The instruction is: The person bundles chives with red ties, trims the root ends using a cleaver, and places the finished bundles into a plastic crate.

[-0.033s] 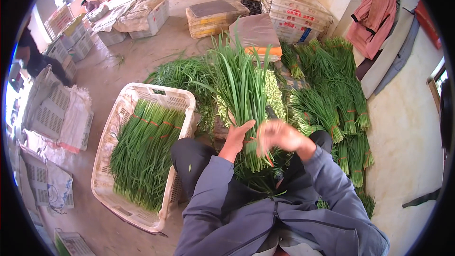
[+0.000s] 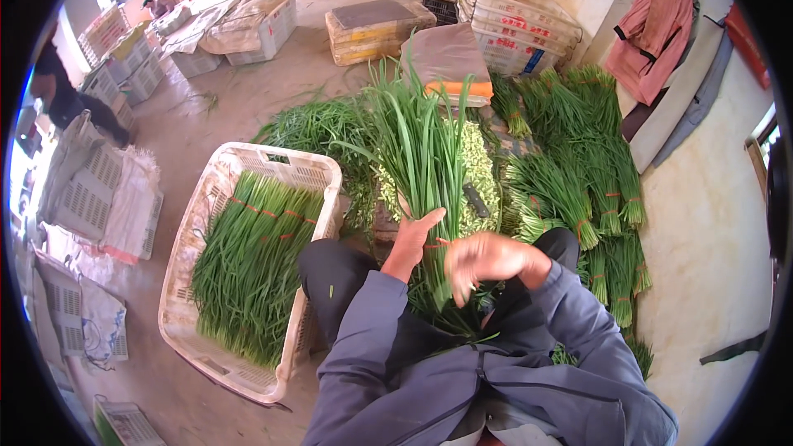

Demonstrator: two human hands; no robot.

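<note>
A leafy bunch of green chives [image 2: 421, 144] stands upright before me, stems down, between my knees. My left hand [image 2: 409, 239] is wrapped round its lower part. Just below that grip, a red band [image 2: 435, 245] goes round the stems. My right hand [image 2: 487, 263] is beside the band at the bunch's right, fingers curled downward and smeared by motion; whether it holds the band's end I cannot tell. Behind it, a dark handle [image 2: 477, 200], perhaps a knife's, lies on a heap of pale cut stem pieces [image 2: 479, 157].
At my left stands a white plastic crate [image 2: 183, 281] with banded chive bunches [image 2: 256, 272]. Loose chives [image 2: 318, 132] lie ahead. More tied bunches [image 2: 570, 149] are piled along the right wall. A cloth-covered box [image 2: 446, 58] is beyond; another person [image 2: 70, 99] is at far left.
My right hand has come slightly down across the stem ends, and the dark handle behind it shows more fully. The bunch and my left hand have stayed in place.
</note>
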